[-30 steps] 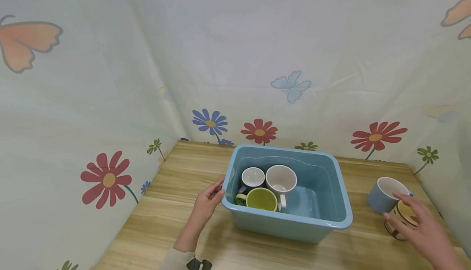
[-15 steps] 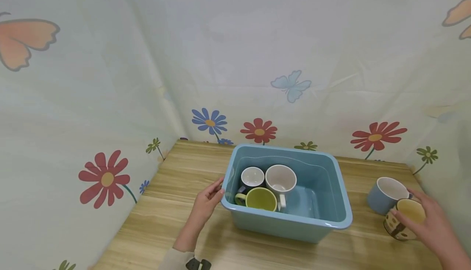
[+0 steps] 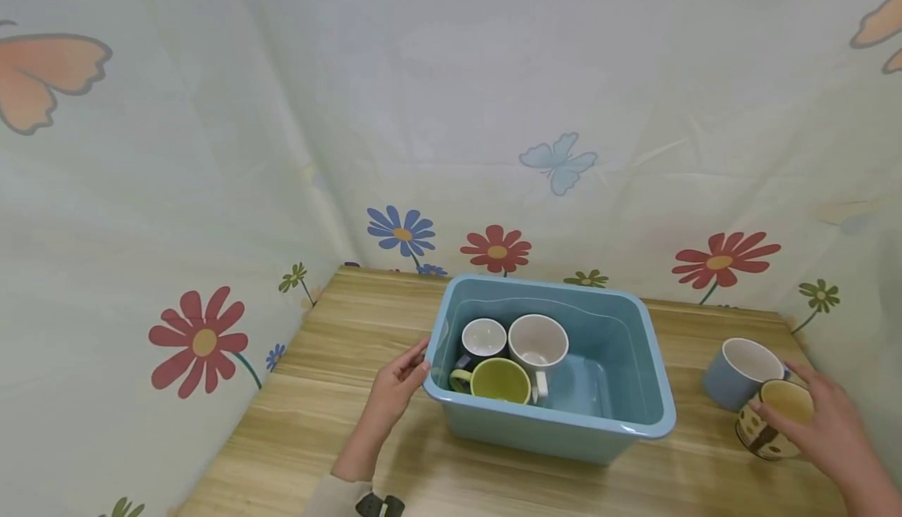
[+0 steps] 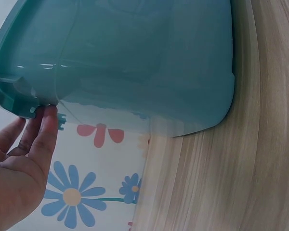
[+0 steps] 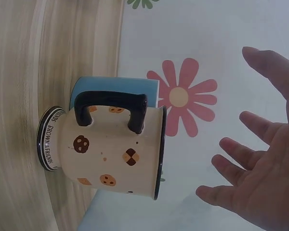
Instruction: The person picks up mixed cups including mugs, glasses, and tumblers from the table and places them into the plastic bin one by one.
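**Right hand (image 3: 831,427) loose above the cookie mug (image 5: 103,161), left hand (image 3: 395,388) at the bin (image 3: 521,432)**

From my end of the feed, the right hand is unclenched and grasping nothing: in its wrist view, 5 digits spread above the cookie mug's mouth, with a gap between. The left fingertips (image 4: 50,113) meet the bin's rim from outside; whether they pinch it or only rest there, I cannot tell.

The cookie mug stands upright on the wooden table (image 3: 359,321), right of the bin, its black handle (image 5: 111,97) facing my right wrist camera. The blue mug (image 3: 728,382) stands just behind it. Inside the bin, mostly towards its left, I count 3 more: a green mug (image 3: 502,380), a dark mug (image 3: 486,338) with a white inside, and a white mug (image 3: 537,340).

My main worry is the tight spacing: fingers closing round the cookie mug could knock the blue mug. Its glaze looks slick, so a shallow pinch at the lip might slip. A hard push on the rim could slide the bin and clink its 3 close-set mugs.

I can barely see the left thumb in its wrist view. The right fingers cover most of the blue mug's handle, and I cannot tell whether the 2 standing mugs touch. The bin's front wall hides the green mug's base.
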`<state>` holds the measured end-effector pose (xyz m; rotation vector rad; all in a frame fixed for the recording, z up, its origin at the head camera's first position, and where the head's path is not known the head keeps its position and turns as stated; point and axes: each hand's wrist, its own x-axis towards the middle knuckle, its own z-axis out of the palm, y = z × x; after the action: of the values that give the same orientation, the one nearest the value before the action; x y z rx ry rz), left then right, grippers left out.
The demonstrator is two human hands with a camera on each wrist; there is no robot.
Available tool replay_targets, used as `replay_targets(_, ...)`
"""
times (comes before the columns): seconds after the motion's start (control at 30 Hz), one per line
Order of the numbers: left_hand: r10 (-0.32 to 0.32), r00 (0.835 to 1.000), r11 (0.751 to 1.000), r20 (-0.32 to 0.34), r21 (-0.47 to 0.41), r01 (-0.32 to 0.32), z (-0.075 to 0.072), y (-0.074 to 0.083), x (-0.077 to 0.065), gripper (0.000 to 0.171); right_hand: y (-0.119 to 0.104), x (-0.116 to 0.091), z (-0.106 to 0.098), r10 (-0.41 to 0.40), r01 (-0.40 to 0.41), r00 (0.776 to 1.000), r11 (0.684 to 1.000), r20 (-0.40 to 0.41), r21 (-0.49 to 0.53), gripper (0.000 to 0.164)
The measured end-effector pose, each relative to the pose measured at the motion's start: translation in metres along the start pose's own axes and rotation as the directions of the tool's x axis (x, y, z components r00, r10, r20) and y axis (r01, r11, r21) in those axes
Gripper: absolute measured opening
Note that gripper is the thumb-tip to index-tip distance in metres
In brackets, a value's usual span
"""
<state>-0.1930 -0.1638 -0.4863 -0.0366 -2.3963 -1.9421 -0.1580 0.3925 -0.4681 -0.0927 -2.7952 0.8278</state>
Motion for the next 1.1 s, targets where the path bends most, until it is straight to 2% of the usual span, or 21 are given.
replay_targets(0.47,0.008,1.0,1.0,-0.007,0.016,-0.007,-0.001,-0.003,0.002,0.046,0.006,-0.002,0.003,0.045,-0.042,0.998,0.993,0.032,-0.108,0.094)
replay_targets(0.73,0.0,1.0,1.0,-0.006,0.018,0.0,-0.001,-0.002,0.001,0.046,0.016,-0.002,0.004,0.063,-0.053,0.995,0.99,0.076,-0.127,0.101)
replay_targets(1.1,0.002,1.0,1.0,-0.003,0.01,-0.002,0.0,0.0,0.0,0.046,0.028,0.005,0.006,0.08,-0.065,0.984,0.993,0.162,-0.1,0.101)
